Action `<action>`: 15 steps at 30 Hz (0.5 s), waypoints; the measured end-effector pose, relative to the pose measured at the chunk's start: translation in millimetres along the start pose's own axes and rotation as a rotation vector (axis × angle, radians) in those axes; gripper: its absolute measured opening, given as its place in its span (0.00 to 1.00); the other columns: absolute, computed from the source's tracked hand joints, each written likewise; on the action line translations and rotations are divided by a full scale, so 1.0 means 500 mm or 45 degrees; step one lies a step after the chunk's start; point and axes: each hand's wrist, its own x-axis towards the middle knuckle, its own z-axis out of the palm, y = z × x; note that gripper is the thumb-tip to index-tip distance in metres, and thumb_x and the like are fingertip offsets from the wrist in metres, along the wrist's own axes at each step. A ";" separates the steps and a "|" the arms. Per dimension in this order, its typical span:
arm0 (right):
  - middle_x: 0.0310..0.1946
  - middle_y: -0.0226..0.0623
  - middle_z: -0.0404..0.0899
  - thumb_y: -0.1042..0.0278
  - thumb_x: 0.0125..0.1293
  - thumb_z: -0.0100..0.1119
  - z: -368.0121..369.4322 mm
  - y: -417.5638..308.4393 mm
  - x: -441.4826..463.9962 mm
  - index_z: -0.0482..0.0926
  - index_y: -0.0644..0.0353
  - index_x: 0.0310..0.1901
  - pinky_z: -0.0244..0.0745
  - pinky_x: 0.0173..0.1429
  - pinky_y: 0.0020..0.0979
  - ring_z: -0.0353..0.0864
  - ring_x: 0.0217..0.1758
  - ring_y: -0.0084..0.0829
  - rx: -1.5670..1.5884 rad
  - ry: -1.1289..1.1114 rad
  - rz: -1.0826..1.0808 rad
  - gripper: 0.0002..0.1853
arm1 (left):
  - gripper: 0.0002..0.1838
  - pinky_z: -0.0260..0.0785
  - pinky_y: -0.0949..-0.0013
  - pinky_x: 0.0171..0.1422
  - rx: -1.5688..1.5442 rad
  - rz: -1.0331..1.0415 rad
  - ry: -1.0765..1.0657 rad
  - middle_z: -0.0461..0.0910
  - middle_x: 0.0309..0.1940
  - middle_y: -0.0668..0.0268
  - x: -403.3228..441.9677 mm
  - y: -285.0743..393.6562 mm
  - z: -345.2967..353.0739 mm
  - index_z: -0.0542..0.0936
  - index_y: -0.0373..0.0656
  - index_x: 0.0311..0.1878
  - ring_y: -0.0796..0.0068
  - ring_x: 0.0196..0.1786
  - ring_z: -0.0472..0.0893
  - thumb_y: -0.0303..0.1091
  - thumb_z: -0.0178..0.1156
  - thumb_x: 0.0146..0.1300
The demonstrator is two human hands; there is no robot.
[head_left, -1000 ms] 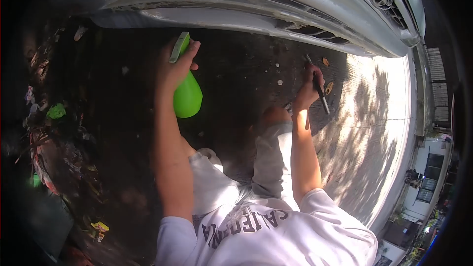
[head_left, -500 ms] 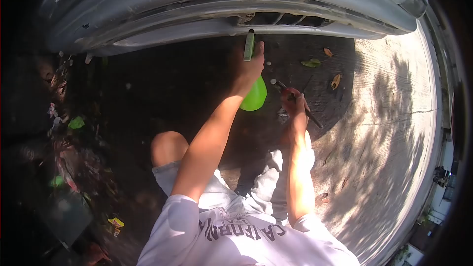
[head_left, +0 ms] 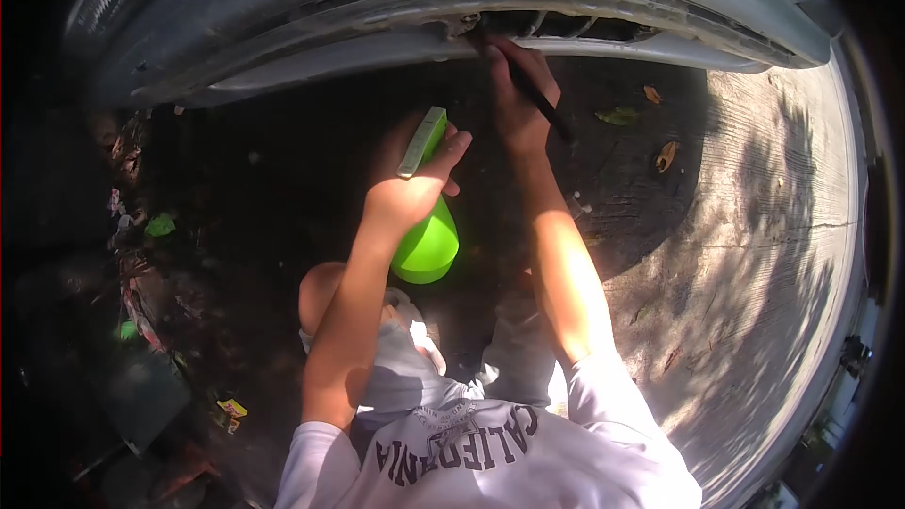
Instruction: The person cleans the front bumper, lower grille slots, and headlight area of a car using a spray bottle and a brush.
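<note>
My left hand is wrapped round the neck of a green spray bottle, held tilted above the ground. The bottle's pale spray head points toward the car. My right hand grips a slim dark-handled brush, its handle sticking out toward the lower right. The brush's far end reaches the lower grille opening in the silver car bumper. Shadow and my fingers hide the tip, so I cannot tell whether it touches.
Dry leaves lie on the concrete to the right, partly in sun. Litter, including a green scrap and a yellow wrapper, is strewn along the left side. The bumper spans the whole top.
My left hand has drawn the spray bottle back from the bumper, down and left. My right hand has moved up with the brush to the grille opening.
</note>
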 end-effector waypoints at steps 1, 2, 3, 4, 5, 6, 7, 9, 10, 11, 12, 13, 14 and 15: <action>0.36 0.44 0.86 0.72 0.64 0.67 -0.002 -0.005 -0.005 0.86 0.58 0.47 0.79 0.50 0.36 0.86 0.38 0.40 -0.007 -0.144 -0.002 0.10 | 0.13 0.71 0.73 0.27 -0.011 -0.045 -0.011 0.78 0.32 0.68 0.006 -0.016 -0.011 0.78 0.40 0.42 0.77 0.21 0.77 0.39 0.67 0.66; 0.36 0.44 0.86 0.72 0.64 0.67 -0.013 0.009 0.005 0.86 0.58 0.47 0.79 0.50 0.36 0.86 0.38 0.40 -0.036 -0.152 -0.007 0.10 | 0.13 0.71 0.73 0.27 -0.025 -0.096 -0.026 0.78 0.32 0.68 0.015 -0.033 -0.023 0.78 0.40 0.43 0.78 0.21 0.77 0.40 0.67 0.66; 0.35 0.44 0.86 0.72 0.64 0.67 -0.039 0.029 0.017 0.86 0.59 0.47 0.79 0.47 0.35 0.86 0.36 0.37 0.026 -0.077 0.058 0.10 | 0.14 0.71 0.73 0.27 -0.026 -0.092 -0.026 0.78 0.31 0.69 0.024 -0.047 -0.033 0.78 0.40 0.43 0.78 0.21 0.77 0.40 0.68 0.66; 0.34 0.45 0.86 0.72 0.63 0.68 -0.046 0.027 0.027 0.86 0.60 0.46 0.80 0.45 0.34 0.86 0.34 0.34 0.089 -0.002 0.122 0.10 | 0.14 0.71 0.73 0.27 -0.055 -0.105 -0.039 0.78 0.31 0.69 0.030 -0.055 -0.038 0.78 0.40 0.43 0.78 0.21 0.77 0.40 0.68 0.66; 0.31 0.42 0.86 0.67 0.67 0.65 -0.044 0.023 0.027 0.85 0.63 0.47 0.80 0.39 0.30 0.85 0.31 0.29 -0.076 -0.003 0.036 0.11 | 0.14 0.71 0.73 0.27 -0.003 -0.076 -0.025 0.78 0.31 0.69 0.038 -0.056 -0.044 0.78 0.40 0.43 0.78 0.21 0.77 0.40 0.68 0.65; 0.31 0.42 0.86 0.67 0.67 0.65 -0.031 0.002 0.030 0.85 0.63 0.47 0.80 0.39 0.30 0.85 0.31 0.29 -0.099 -0.015 0.041 0.11 | 0.15 0.71 0.73 0.27 0.056 -0.052 -0.013 0.78 0.30 0.69 0.044 -0.056 -0.051 0.78 0.40 0.43 0.79 0.21 0.77 0.40 0.68 0.65; 0.30 0.41 0.85 0.64 0.70 0.61 -0.009 -0.025 0.026 0.85 0.65 0.46 0.79 0.37 0.28 0.84 0.30 0.27 -0.067 -0.140 0.272 0.12 | 0.15 0.71 0.72 0.27 0.132 -0.010 0.014 0.79 0.28 0.67 0.046 -0.048 -0.054 0.78 0.39 0.43 0.79 0.20 0.77 0.40 0.68 0.64; 0.24 0.34 0.80 0.56 0.76 0.51 0.026 -0.086 0.026 0.82 0.65 0.38 0.73 0.31 0.25 0.79 0.25 0.24 0.259 -0.241 0.682 0.20 | 0.15 0.71 0.72 0.27 0.244 0.085 0.037 0.79 0.27 0.66 0.076 -0.076 -0.056 0.79 0.38 0.44 0.79 0.21 0.78 0.40 0.68 0.65; 0.24 0.34 0.80 0.56 0.76 0.51 0.021 -0.093 0.033 0.82 0.65 0.38 0.73 0.31 0.25 0.79 0.25 0.24 0.235 -0.221 0.690 0.20 | 0.16 0.71 0.71 0.27 0.354 0.200 0.080 0.80 0.26 0.65 0.095 -0.093 -0.058 0.79 0.37 0.44 0.79 0.21 0.78 0.40 0.68 0.65; 0.23 0.33 0.77 0.56 0.76 0.50 0.000 -0.094 0.041 0.80 0.64 0.35 0.71 0.29 0.24 0.76 0.23 0.22 0.202 -0.136 0.735 0.19 | 0.16 0.71 0.71 0.27 0.346 0.197 0.042 0.80 0.26 0.65 0.109 -0.111 -0.060 0.79 0.37 0.44 0.79 0.21 0.78 0.40 0.68 0.65; 0.22 0.31 0.75 0.56 0.77 0.49 -0.022 -0.093 0.047 0.78 0.63 0.32 0.68 0.28 0.24 0.73 0.21 0.21 0.166 -0.054 0.775 0.20 | 0.15 0.71 0.71 0.27 0.365 0.265 0.028 0.80 0.25 0.66 0.123 -0.130 -0.058 0.79 0.37 0.44 0.79 0.21 0.78 0.40 0.67 0.65; 0.20 0.29 0.72 0.55 0.77 0.48 -0.033 -0.092 0.054 0.75 0.61 0.31 0.66 0.26 0.24 0.70 0.20 0.19 0.032 -0.051 0.668 0.20 | 0.15 0.70 0.71 0.26 0.375 0.328 0.020 0.80 0.24 0.66 0.135 -0.143 -0.051 0.78 0.38 0.43 0.79 0.20 0.78 0.40 0.67 0.65; 0.20 0.29 0.72 0.55 0.77 0.48 -0.024 -0.091 0.045 0.75 0.61 0.31 0.66 0.26 0.24 0.70 0.20 0.19 -0.002 -0.040 0.678 0.20 | 0.15 0.70 0.71 0.26 0.358 0.319 -0.011 0.80 0.24 0.66 0.143 -0.152 -0.044 0.78 0.38 0.43 0.79 0.20 0.78 0.40 0.67 0.65; 0.20 0.28 0.71 0.55 0.77 0.48 0.003 -0.101 0.034 0.75 0.61 0.31 0.65 0.25 0.24 0.70 0.20 0.18 0.107 -0.120 0.765 0.20 | 0.15 0.70 0.71 0.26 0.402 0.297 -0.085 0.80 0.24 0.66 0.153 -0.156 -0.036 0.78 0.38 0.44 0.79 0.21 0.78 0.39 0.67 0.65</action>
